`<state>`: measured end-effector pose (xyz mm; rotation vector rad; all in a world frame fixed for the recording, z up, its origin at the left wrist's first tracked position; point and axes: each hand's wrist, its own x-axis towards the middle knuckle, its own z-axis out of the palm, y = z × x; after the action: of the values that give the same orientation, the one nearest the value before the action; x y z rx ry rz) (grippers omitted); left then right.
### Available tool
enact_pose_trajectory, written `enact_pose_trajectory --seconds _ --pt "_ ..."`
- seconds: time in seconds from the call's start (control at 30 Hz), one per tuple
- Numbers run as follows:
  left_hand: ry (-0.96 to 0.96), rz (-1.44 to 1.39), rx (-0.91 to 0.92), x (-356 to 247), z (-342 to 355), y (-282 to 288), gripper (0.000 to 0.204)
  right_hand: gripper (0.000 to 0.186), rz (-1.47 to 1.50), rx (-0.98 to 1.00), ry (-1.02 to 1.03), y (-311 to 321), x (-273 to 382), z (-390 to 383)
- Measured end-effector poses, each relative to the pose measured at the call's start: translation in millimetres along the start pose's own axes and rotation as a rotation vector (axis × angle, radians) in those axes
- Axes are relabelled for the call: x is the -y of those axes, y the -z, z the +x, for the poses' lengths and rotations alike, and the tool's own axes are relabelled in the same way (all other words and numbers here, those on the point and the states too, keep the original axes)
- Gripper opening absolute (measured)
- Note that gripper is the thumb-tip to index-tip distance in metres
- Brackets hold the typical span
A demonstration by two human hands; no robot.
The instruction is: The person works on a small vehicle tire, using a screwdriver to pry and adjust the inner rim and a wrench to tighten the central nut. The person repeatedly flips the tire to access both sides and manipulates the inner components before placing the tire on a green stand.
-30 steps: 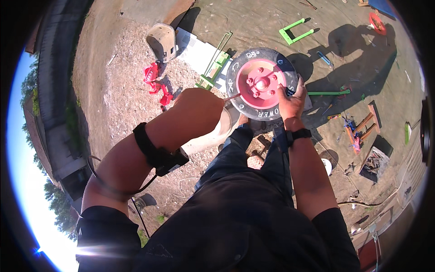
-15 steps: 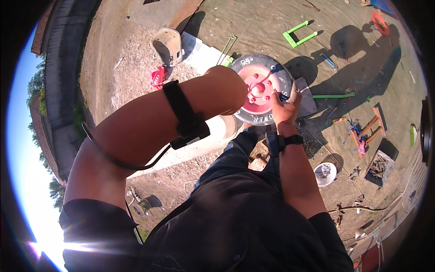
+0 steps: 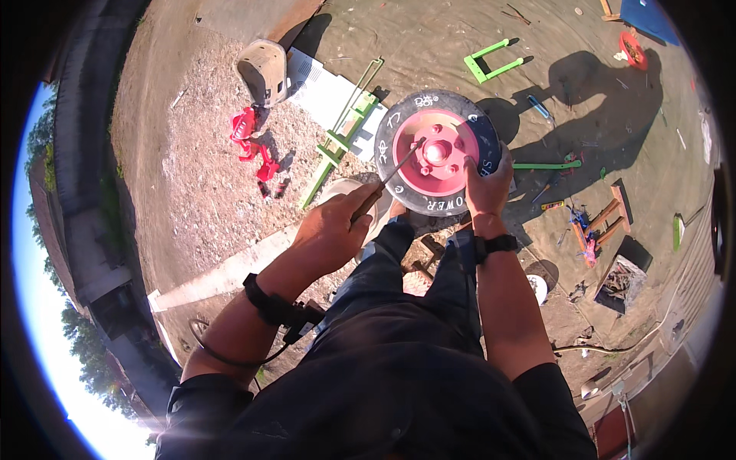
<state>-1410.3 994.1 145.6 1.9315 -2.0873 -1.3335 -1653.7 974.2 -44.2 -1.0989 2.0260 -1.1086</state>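
Note:
A black-tyred wheel (image 3: 433, 184) with a pink-red hub and white lettering is in front of me, its hub face toward me. My right hand (image 3: 489, 188) grips the tyre's right edge, thumb on its face. In my closed left hand (image 3: 333, 230) is a slim tool (image 3: 399, 164) with a brown handle and thin shaft. Its dark tip reaches over the hub beside the central cap; whether it touches, I cannot tell. The handle's butt is hidden in the palm.
Left of the wheel are a green metal frame (image 3: 335, 144), a white board (image 3: 313, 86), a beige tub (image 3: 262, 73) and red plastic pieces (image 3: 244, 126). Rightward lie a green U-shaped bracket (image 3: 481, 67), a wooden frame (image 3: 613, 217) and a box of metal bits (image 3: 621, 284).
My left arm has drawn back toward me and lowered, bringing the tool into view. More of the wheel's left side shows. My right hand keeps its hold on the tyre.

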Motion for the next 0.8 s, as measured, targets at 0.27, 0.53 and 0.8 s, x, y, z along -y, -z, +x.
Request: enact_pose_trajectory --seconds 0.27,0.53,0.8 --pt "-0.161 0.295 0.086 -38.3 69.3 26.9 0.038 0.078 -0.250 -0.050 0.162 -0.6 -14.6 -1.0" --pt "-0.243 0.491 0.254 -69.3 121.4 68.3 0.038 0.083 -0.052 -0.101 0.195 -10.1 -28.4 -0.8" --pt "-0.216 0.601 0.301 -100.7 126.7 102.7 0.031 0.082 -0.030 -0.071 0.194 -7.5 -22.2 -6.9"
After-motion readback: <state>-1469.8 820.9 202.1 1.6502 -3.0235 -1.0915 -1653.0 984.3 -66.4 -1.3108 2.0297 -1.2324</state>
